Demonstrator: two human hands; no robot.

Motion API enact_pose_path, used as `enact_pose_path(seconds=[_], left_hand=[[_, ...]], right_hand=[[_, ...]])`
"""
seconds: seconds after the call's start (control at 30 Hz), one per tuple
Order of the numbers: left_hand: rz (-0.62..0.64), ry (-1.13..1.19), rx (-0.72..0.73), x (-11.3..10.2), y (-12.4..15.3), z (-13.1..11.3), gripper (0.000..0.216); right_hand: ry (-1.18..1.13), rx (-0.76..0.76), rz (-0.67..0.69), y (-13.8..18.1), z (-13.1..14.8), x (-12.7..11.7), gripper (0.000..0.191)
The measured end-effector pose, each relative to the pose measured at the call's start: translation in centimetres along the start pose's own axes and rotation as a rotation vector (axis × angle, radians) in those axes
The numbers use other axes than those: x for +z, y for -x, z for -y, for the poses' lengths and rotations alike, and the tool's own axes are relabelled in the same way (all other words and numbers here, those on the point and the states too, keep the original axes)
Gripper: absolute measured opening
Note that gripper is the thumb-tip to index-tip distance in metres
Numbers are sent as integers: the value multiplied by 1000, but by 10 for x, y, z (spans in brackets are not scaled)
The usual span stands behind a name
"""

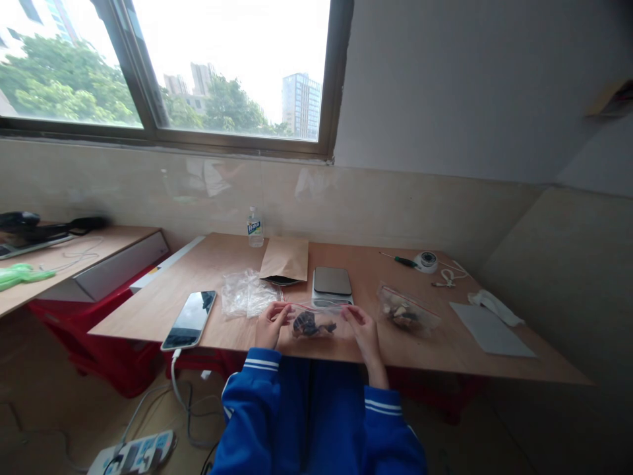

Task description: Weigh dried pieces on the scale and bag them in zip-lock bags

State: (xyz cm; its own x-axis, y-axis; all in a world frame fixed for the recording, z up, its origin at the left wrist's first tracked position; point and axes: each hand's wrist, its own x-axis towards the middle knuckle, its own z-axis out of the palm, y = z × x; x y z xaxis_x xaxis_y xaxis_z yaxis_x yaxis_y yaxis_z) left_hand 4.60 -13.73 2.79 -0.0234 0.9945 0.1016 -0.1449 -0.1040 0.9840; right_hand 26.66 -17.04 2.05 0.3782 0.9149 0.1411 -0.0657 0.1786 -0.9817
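Between my two hands is a clear zip bag [316, 324] with a red seal line and dark, shrivelled pieces inside; I cannot tell what they are. My left hand [270, 323] pinches its upper left corner. The upper right corner is pinched by my right hand [362, 330]. Just beyond the bag stands a small kitchen scale [332, 281] with a metal plate. To the right lies a second zip bag [406, 311] holding brown and pale pieces. Crumpled clear plastic bags [247, 295] lie beyond my left hand, beside a brown paper pouch [285, 258] with its mouth towards me.
A phone [190, 320] on a cable lies at the table's [148, 310] front left edge. A bottle [255, 227] stands by the wall. At right are a screwdriver [405, 262], a white round device [426, 262], a coiled cable [445, 278], white paper [489, 328] and a white cloth [494, 307].
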Motion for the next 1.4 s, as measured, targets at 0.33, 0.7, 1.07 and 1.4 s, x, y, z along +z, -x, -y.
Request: enact_pose_path(seconds=[0.33, 0.7, 1.07, 1.4], left_hand=[[-40, -167, 142, 5, 0, 3, 30], [-94, -134, 100, 5, -1, 6, 35], [-1, -26, 38, 18, 0, 6, 40], [-31, -60, 59, 17, 1, 2, 31]], right_hand=[[18, -96, -41, 3, 0, -9, 28], [-12, -109, -47, 4, -2, -3, 25], [-79, -32, 7, 4, -4, 4, 40], [-9, -67, -31, 2, -8, 6, 33]])
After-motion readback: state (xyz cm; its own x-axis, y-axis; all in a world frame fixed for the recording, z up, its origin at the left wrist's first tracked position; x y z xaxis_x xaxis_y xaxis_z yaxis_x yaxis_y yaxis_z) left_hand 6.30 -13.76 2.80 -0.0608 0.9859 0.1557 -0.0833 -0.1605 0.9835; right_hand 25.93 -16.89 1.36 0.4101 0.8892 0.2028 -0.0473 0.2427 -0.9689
